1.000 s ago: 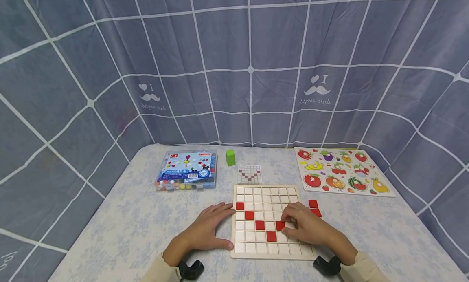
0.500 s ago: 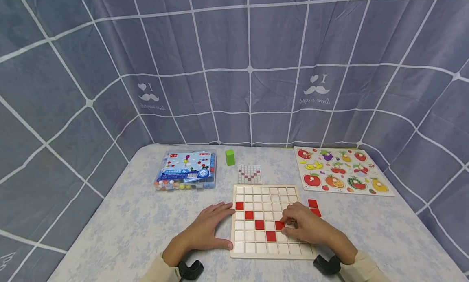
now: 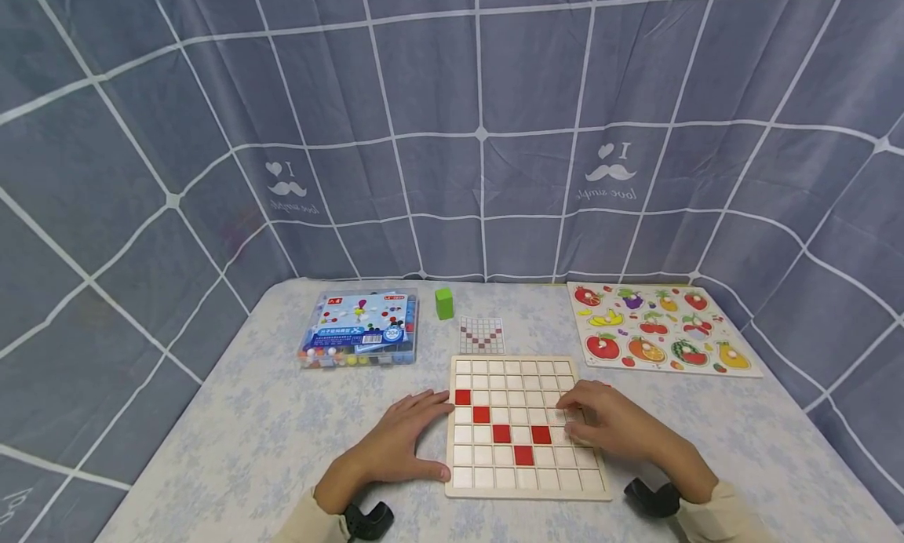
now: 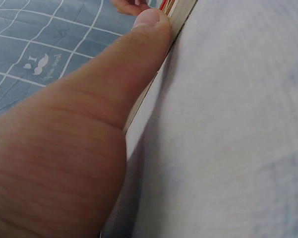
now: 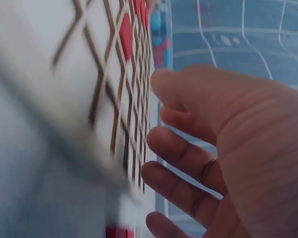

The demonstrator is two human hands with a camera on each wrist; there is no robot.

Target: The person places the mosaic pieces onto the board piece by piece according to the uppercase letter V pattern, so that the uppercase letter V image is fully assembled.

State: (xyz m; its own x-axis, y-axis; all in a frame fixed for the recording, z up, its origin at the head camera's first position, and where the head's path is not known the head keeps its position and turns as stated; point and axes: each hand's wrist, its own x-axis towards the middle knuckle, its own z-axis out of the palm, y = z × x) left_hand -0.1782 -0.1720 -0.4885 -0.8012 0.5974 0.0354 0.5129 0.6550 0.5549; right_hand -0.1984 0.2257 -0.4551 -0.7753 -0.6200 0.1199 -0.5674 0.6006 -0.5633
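A wooden grid board (image 3: 494, 481) with pale square cells lies on the table. Several red square tiles sit in its cells, stepping down from the left edge to a low tile (image 3: 523, 455), then up to another tile (image 3: 541, 435) on the right. My left hand (image 3: 402, 441) rests at the board's left edge, fingers spread, with the thumb tip (image 4: 151, 20) against its side in the left wrist view. My right hand (image 3: 614, 421) hovers over the board's right side, fingers loosely bent and holding nothing. It mostly hides the loose red tiles beside the board; one red tile (image 5: 120, 232) shows in the right wrist view.
Behind the board lies a small printed pattern card (image 3: 482, 336), with a green block (image 3: 444, 304) near it. A clear plastic box (image 3: 359, 329) of colourful parts stands at the back left, and a fruit puzzle board (image 3: 664, 329) at the back right. A grey-blue checked curtain (image 3: 438, 174) surrounds the table.
My right hand has let go of the red tile, which stays in its cell, and has moved right toward the loose tiles. My left hand has kept its place.
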